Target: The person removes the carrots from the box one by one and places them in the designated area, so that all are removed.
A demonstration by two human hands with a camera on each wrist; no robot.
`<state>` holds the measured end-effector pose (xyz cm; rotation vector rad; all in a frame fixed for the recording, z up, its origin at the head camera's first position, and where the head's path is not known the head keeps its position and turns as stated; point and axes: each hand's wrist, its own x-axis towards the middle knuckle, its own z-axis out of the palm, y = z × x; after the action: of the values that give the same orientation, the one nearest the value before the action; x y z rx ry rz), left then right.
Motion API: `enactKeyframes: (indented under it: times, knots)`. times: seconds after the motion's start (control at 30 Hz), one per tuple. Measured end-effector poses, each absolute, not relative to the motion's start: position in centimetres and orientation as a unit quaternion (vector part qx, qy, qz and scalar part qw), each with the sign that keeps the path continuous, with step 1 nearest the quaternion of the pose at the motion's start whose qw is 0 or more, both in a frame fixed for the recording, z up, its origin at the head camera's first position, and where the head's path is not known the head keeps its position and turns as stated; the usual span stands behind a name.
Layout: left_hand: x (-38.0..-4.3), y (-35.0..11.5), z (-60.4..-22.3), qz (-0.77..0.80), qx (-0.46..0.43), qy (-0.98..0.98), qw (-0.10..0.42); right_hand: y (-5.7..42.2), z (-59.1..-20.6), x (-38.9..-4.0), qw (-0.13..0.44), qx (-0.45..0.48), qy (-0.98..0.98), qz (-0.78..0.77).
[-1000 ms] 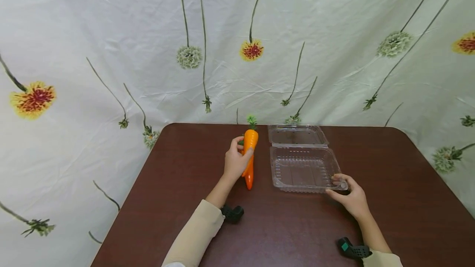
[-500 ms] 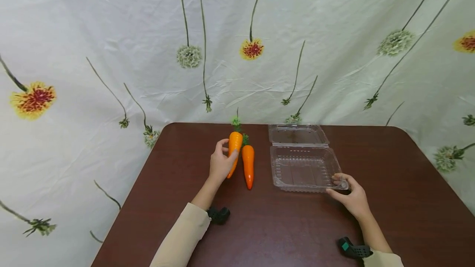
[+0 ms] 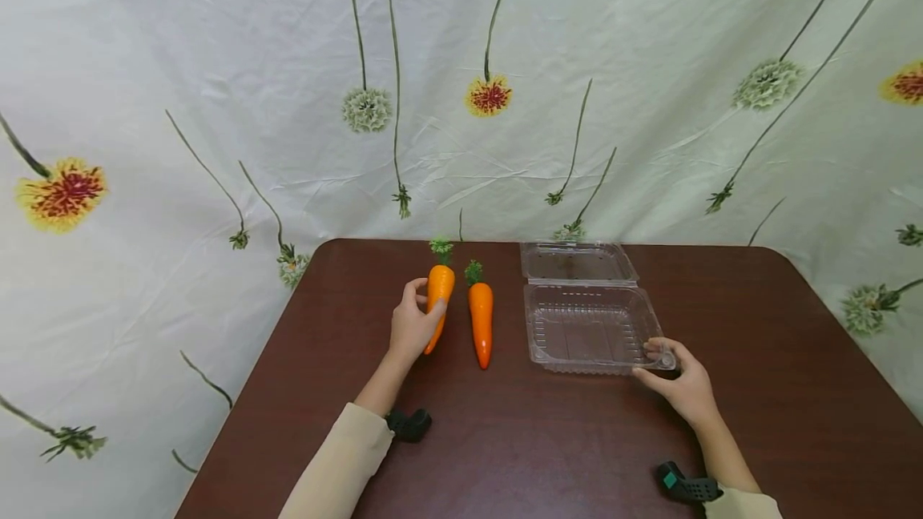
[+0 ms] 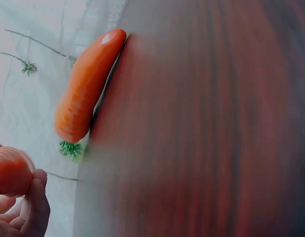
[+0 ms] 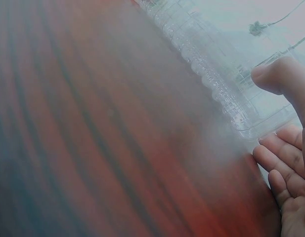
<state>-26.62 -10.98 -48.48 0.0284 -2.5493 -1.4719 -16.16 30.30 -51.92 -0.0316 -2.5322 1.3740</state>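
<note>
Two carrots: I see one in my left hand (image 3: 411, 325), the other lying flat on the table (image 3: 548, 439).
Left grip: my fingers and thumb curl round the held carrot (image 3: 437, 295), about its lower half; its green top points away from my palm, toward the flowered cloth (image 3: 216, 102).
Second carrot (image 3: 480, 320): just to the right of my left grip, apart from the held one, tip pointing back toward me. The left wrist view shows it (image 4: 88, 94) lying on the wood beyond my fingertips (image 4: 33, 207).
Right grip: my right hand (image 3: 681, 383) pinches the near right corner of the clear clamshell box (image 3: 587, 327), thumb on the rim, fingers below; the right wrist view shows the thumb (image 5: 278, 76) over the plastic edge (image 5: 226, 98).
Box: lid open, folded back away from my right grip; well right of the left grip, past the loose carrot.
</note>
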Motion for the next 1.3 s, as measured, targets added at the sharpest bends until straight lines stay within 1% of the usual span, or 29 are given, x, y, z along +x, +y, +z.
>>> enactKeyframes:
  times: [0.3, 0.6, 0.9, 1.3]
  knots:
    - [-26.2, -12.1, -48.4, -0.473, 0.028, -0.877, 0.082, 30.3, -52.0, -16.2, 0.126, -0.012, -0.869, 0.478]
    - [-26.2, -12.9, -49.2, -0.456, 0.039, -0.887, 0.056, 30.2, -51.8, -16.2, 0.124, -0.014, -0.870, 0.477]
    - [-26.2, -13.3, -49.2, -0.441, 0.053, -0.895, 0.025, 30.4, -52.1, -16.3, 0.128, -0.013, -0.867, 0.482]
    - [-26.6, -13.0, -49.4, -0.373, 0.029, -0.927, 0.035, 30.5, -52.3, -16.3, 0.129, -0.017, -0.868, 0.478]
